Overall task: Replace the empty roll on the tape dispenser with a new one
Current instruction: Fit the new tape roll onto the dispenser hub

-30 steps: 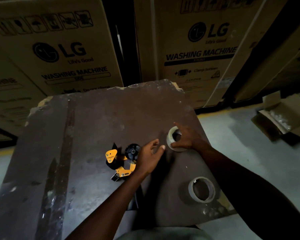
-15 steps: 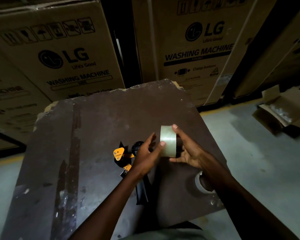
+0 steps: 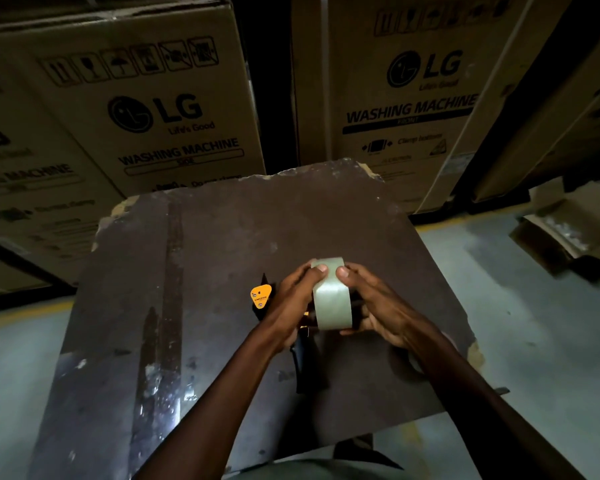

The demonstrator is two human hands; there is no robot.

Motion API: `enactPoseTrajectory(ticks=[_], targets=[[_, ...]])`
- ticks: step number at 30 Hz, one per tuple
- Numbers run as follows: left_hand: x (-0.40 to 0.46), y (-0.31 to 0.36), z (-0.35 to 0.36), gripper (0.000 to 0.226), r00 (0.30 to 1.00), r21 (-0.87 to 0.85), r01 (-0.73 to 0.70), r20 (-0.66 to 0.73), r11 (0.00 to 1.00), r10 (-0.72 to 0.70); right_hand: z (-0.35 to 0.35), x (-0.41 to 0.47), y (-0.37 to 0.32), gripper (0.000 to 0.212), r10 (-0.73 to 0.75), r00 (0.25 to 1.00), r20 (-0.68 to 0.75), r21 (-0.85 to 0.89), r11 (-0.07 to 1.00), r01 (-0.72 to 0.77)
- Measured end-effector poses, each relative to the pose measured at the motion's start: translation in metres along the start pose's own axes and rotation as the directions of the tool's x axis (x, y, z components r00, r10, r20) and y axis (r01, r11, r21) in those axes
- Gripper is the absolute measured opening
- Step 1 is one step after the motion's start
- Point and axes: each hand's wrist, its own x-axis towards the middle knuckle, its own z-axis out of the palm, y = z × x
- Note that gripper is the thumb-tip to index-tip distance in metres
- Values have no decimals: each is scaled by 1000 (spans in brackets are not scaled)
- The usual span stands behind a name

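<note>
Midway through the swap, both hands, left (image 3: 293, 299) and right (image 3: 374, 306), grasp the new roll (image 3: 331, 299) on edge at frame centre, above the dispenser (image 3: 261, 296) lying on the table (image 3: 222, 237), roll seemingly not yet mounted.

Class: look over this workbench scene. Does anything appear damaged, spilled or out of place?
Yes. The tabletop is damaged: its far corners are chipped, showing pale material at and, and the right edge is broken too. A cardboard box lies open on the floor.
</note>
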Motion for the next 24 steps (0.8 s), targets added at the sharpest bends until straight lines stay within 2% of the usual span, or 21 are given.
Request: enactPoseTrajectory(ticks=[2, 6, 11, 14, 17, 20, 24], targets=[[-3, 7, -4, 37, 1000, 10, 26, -4, 1000, -26, 5, -1, 0, 56, -23, 1000, 15, 8, 1000, 23], [-11, 21, -11, 33, 996, 58, -43, 75, 997, 39, 10, -1, -4, 55, -35, 999, 30, 58, 998, 33], [-22, 22, -21, 65, 955, 97, -214, 231, 972, 188, 12, 0, -7, 65, 8, 998, 69, 86, 996, -14], [-26, 24, -21, 55, 954, 87, -240, 207, 967, 218, 14, -2, -9, 58, -21, 995, 101, 86, 996, 12], [-25, 24, -17, 32, 973, 18, -212, 101, 977, 209, 16, -2, -8, 52, -80, 989, 122, 100, 993, 68], [-24, 30, -16, 12, 984, -25, -170, 56, 985, 171, 19, -5, -5, 63, -122, 980, 158, 95, 990, 108], [-26, 36, -25, 17, 989, 36, -129, 77, 991, 126, 27, -8, -4, 78, -190, 964, 188, 77, 981, 179]])
